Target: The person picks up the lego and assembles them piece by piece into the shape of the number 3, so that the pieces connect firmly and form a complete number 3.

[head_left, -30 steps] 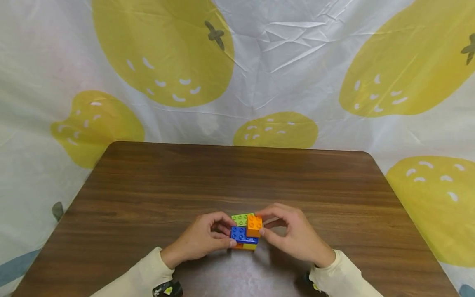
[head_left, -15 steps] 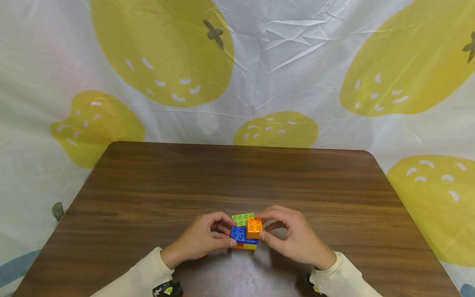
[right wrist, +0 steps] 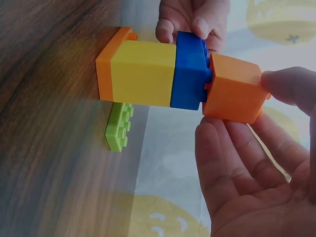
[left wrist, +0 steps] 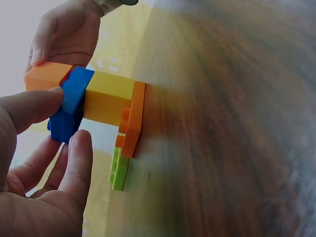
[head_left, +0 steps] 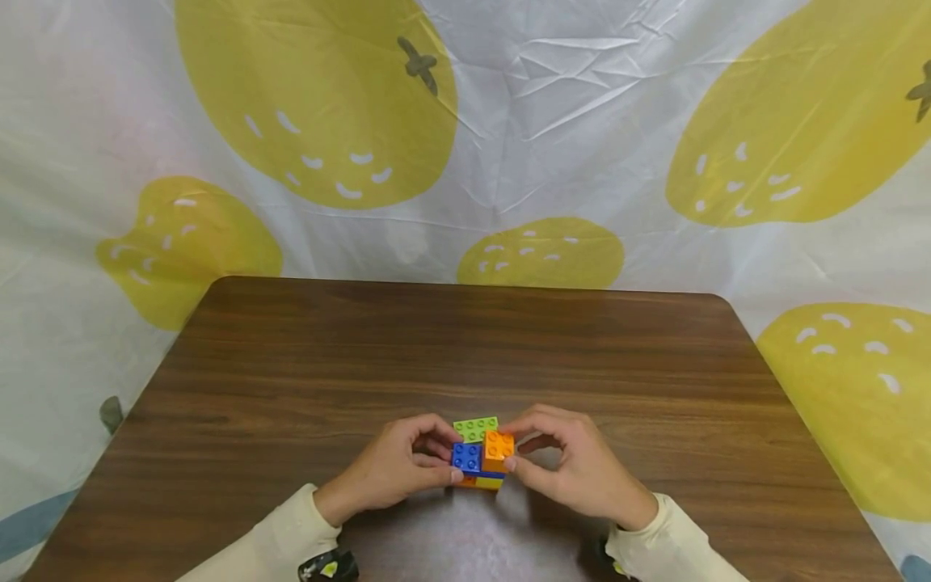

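My right hand [head_left: 575, 461] pinches a square orange building block [right wrist: 234, 89] between thumb and fingers, over the right end of a blue brick [head_left: 465, 457]. In the right wrist view the orange block sits slightly tilted on the blue studs, a narrow gap showing. The left hand [head_left: 396, 461] grips the blue brick's left end with thumb and fingertips. Beneath the blue brick stands a yellow block [right wrist: 143, 73], itself on a thin orange brick [left wrist: 132, 123] on the table. Behind this stack lies a flat lime-green brick [head_left: 476, 427].
The brown wooden table [head_left: 364, 347] reaches back to a white hanging cloth [head_left: 553, 97] printed with yellow fruit. Dark devices show at both wrists, under pale sleeves [head_left: 272, 533].
The orange block has come slightly down and toward the front on the blue brick, with my right hand moving along. My left hand has stayed in place.
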`<act>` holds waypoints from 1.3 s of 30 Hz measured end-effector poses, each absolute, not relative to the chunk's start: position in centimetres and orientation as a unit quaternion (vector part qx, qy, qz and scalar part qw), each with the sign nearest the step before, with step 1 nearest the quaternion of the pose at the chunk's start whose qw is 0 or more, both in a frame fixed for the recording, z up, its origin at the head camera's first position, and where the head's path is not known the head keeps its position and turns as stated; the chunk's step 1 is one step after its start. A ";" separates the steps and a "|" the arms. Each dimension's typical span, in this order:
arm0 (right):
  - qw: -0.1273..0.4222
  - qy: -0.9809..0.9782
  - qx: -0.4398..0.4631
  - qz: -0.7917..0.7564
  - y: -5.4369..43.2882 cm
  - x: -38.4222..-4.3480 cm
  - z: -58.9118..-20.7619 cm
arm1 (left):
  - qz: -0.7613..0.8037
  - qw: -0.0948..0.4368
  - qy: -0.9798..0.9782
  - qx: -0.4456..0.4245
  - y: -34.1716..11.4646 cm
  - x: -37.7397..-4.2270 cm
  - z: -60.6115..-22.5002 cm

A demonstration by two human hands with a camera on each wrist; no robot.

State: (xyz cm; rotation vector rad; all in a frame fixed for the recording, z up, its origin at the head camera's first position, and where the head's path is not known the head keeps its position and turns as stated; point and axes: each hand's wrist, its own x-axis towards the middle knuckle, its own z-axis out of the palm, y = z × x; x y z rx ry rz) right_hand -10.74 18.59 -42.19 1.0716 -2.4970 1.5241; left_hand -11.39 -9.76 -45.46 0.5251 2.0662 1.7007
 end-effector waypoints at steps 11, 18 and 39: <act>0.021 -0.801 0.343 0.490 18.3 -10.7 -42.5 | 0.608 0.208 0.743 0.188 -9.8 -11.4 -45.4; 0.021 -0.802 0.346 0.487 18.3 -10.8 -42.4 | 0.610 0.206 0.741 0.188 -9.8 -11.4 -45.4; 0.038 -0.819 0.365 0.441 18.6 -11.2 -41.3 | 0.613 0.207 0.739 0.190 -9.7 -11.5 -45.4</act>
